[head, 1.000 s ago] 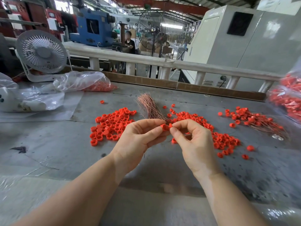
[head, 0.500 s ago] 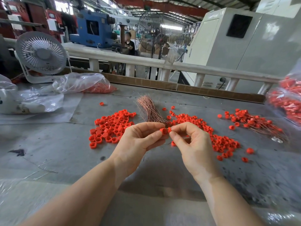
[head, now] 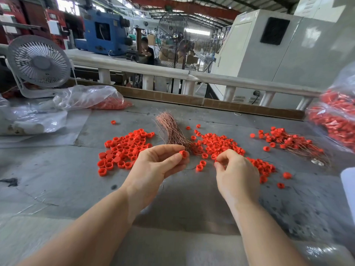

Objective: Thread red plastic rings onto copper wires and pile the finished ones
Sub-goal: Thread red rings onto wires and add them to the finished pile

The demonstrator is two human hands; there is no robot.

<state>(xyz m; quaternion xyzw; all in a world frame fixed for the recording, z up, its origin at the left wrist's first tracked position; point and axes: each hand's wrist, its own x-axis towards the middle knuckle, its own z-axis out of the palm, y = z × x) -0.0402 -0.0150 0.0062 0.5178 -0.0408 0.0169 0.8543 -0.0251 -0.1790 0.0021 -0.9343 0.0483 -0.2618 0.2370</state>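
My left hand (head: 159, 166) pinches a red plastic ring (head: 183, 154) between thumb and forefinger, just in front of the copper wire bundle (head: 171, 131). My right hand (head: 237, 173) is a short way to its right, thumb and forefinger pinched together on what looks like a fine copper wire, which is hard to see. A blurred red ring (head: 199, 167) shows between the hands. Loose rings lie in a left pile (head: 124, 148) and a middle pile (head: 221, 145). Rings with wires through them are heaped at the right (head: 292, 143).
A clear bag with red rings (head: 336, 116) sits at the table's right edge, and another bag (head: 96, 98) at the back left beside a white desk fan (head: 39, 62). A wooden strip (head: 211, 102) borders the far edge. Stray rings (head: 287, 175) lie right of my right hand.
My hands were together at the ring. The right hand has drawn away to the right, while the left hand keeps the ring.
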